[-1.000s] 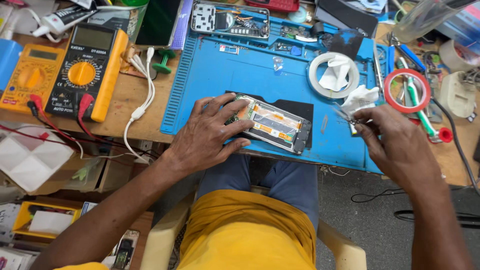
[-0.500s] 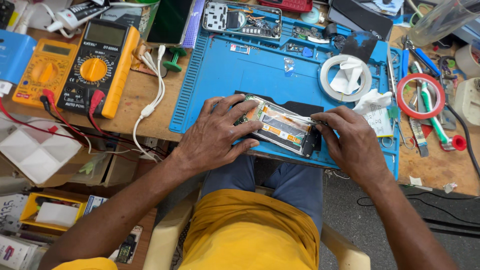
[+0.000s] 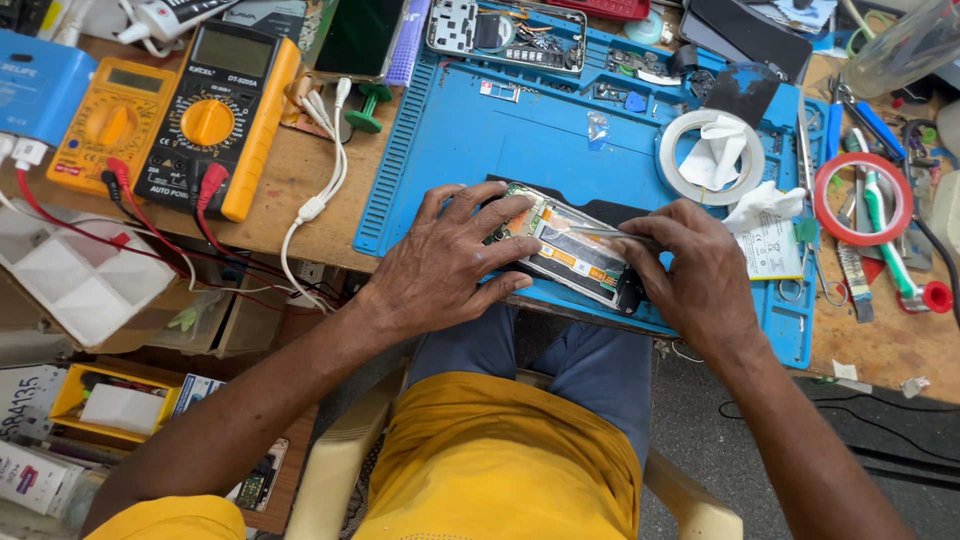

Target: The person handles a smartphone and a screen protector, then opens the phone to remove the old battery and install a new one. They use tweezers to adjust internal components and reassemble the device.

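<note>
While the left hand [image 3: 450,262] lies with fingers spread flat, pressing down the opened phone [image 3: 568,248] at the near edge of the blue mat [image 3: 520,140], the right hand [image 3: 693,272] pinches thin metal tweezers [image 3: 590,231] across its exposed insides.

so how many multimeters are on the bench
2, side by side at the bench's left end: a small orange multimeter, and right of it a black multimeter in a yellow case. Others may be hidden.

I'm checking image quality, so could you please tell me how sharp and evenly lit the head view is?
Head view: even, soft light, faint shadows; the opened phone, left hand and right hand are sharp; straight edges bow toward the corners; mild sheen on the blue mat.
</note>
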